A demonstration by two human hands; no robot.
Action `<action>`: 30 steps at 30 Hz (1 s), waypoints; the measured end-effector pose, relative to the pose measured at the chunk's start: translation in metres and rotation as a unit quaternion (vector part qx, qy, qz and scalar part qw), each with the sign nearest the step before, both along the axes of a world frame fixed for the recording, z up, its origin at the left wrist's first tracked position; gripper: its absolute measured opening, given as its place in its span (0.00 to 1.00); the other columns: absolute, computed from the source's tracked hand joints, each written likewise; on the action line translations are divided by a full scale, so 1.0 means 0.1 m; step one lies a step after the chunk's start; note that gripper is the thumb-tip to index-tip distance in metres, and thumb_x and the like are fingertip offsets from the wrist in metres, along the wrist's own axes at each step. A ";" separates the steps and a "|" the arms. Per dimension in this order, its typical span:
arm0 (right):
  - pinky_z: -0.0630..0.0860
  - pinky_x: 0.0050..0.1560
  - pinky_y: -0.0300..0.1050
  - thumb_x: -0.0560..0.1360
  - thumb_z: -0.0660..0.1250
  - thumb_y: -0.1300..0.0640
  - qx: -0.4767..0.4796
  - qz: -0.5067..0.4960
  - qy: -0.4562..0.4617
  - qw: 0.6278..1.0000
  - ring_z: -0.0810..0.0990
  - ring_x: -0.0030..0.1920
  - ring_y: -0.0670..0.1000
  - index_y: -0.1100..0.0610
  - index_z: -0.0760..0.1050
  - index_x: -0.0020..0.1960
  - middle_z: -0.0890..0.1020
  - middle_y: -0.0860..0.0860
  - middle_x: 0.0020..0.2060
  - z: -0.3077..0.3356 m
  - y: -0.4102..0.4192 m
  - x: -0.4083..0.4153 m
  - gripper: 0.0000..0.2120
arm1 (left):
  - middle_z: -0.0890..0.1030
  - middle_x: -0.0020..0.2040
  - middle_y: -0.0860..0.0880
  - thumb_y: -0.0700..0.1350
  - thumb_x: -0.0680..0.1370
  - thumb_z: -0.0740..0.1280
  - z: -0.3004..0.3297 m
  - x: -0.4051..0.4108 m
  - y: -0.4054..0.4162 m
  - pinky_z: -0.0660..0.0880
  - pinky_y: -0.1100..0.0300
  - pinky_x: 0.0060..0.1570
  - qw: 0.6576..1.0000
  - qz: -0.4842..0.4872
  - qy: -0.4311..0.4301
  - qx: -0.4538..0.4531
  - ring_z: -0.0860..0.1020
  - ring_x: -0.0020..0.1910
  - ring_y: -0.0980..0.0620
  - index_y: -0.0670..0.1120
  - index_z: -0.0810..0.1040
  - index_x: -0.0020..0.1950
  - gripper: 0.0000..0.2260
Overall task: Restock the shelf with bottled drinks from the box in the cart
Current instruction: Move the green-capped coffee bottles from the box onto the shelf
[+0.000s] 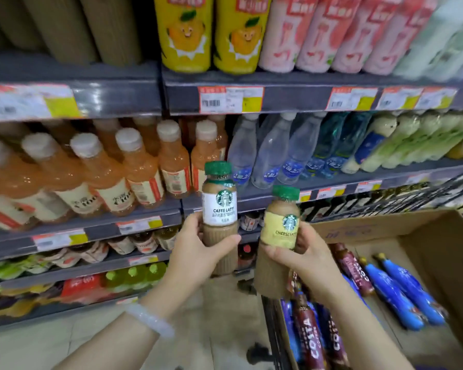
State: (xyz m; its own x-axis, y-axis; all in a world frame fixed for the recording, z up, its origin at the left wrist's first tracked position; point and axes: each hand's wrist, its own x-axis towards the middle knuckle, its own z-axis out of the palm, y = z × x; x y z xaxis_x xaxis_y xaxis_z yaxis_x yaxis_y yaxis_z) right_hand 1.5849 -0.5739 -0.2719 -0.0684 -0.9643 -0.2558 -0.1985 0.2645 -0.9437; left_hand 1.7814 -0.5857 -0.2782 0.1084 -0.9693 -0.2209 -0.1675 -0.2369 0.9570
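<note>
Item one: Caffè Latte bottle (219, 209), white label, green cap, beige coffee drink, held upright in the left hand (198, 247), whose fingers and thumb wrap its lower half; a pale bangle (150, 320) sits on that wrist. Item two: Cheese Latte bottle (281, 225), yellow label, green cap, held upright in the right hand (302, 255), fingers curled round its lower body. The two bottles stand just beside each other, apart, the left-hand one slightly higher. Beyond both hands: grey shelf (292, 98) with price tags along its edges. Above the left hand, a row of orange-coloured drink bottles (142, 169) with white caps; above the right hand, clear water bottles (273, 153) with blue labels, and pale green bottles further right. On the tier above, yellow mango-printed bottles (185, 33) and pink bottles (316, 33). Below and to the right of the right hand: open cardboard box (439, 249) in a black wire cart (271, 332), holding Costa coffee bottles (308, 335), dark red, and blue bottles (401, 292) lying flat. Below the left hand, lower shelf tiers with small bottles, blurred.
</note>
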 end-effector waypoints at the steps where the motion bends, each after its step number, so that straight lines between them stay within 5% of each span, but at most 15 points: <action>1: 0.76 0.42 0.32 0.63 0.78 0.64 -0.019 0.004 -0.013 1.000 0.81 0.42 0.41 0.55 0.75 0.53 0.84 0.49 0.44 0.15 -0.03 0.17 0.22 | 0.76 0.47 0.62 0.44 0.65 0.78 0.10 0.13 0.00 0.74 0.57 0.55 1.000 0.000 -0.003 -0.016 0.77 0.48 0.62 0.57 0.70 0.48 0.21; 4: 0.76 0.44 0.33 0.60 0.77 0.59 -0.073 0.015 -0.031 0.997 0.81 0.44 0.42 0.55 0.74 0.54 0.84 0.49 0.46 0.55 -0.10 0.62 0.24 | 0.74 0.48 0.65 0.45 0.66 0.77 0.47 0.53 0.04 0.72 0.64 0.50 0.997 0.001 -0.029 -0.072 0.75 0.49 0.66 0.55 0.68 0.54 0.24; 9: 0.76 0.38 0.31 0.67 0.74 0.66 -0.131 0.076 -0.042 0.988 0.81 0.40 0.39 0.53 0.73 0.52 0.83 0.47 0.43 1.10 -0.27 1.19 0.18 | 0.76 0.49 0.65 0.46 0.65 0.77 1.02 1.14 0.12 0.72 0.69 0.45 0.987 0.028 -0.048 -0.151 0.75 0.47 0.68 0.58 0.70 0.51 0.21; 14: 0.77 0.41 0.34 0.58 0.75 0.56 -0.182 0.133 -0.040 0.973 0.82 0.43 0.43 0.55 0.74 0.53 0.85 0.47 0.43 1.54 -0.39 1.67 0.25 | 0.79 0.48 0.62 0.42 0.65 0.78 1.43 1.56 0.16 0.70 0.80 0.39 0.975 0.063 -0.048 -0.207 0.76 0.43 0.74 0.58 0.72 0.49 0.21; 30: 0.79 0.46 0.39 0.63 0.77 0.58 -0.265 0.190 -0.052 0.944 0.81 0.46 0.39 0.46 0.73 0.53 0.83 0.41 0.45 2.17 -0.85 2.55 0.23 | 0.82 0.48 0.55 0.40 0.65 0.77 2.06 2.38 -0.14 0.74 0.62 0.45 0.935 0.205 -0.021 -0.288 0.80 0.45 0.63 0.54 0.74 0.52 0.21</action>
State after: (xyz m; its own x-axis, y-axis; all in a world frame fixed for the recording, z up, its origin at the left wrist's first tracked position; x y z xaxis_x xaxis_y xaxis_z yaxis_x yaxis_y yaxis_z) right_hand 1.8402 -0.6589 -0.0551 0.3062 -0.9088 0.2835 -0.0823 -0.3220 -0.9432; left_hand 2.0192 -0.5999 -0.0722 0.4933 -0.8013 0.3384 -0.2167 0.2635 0.9400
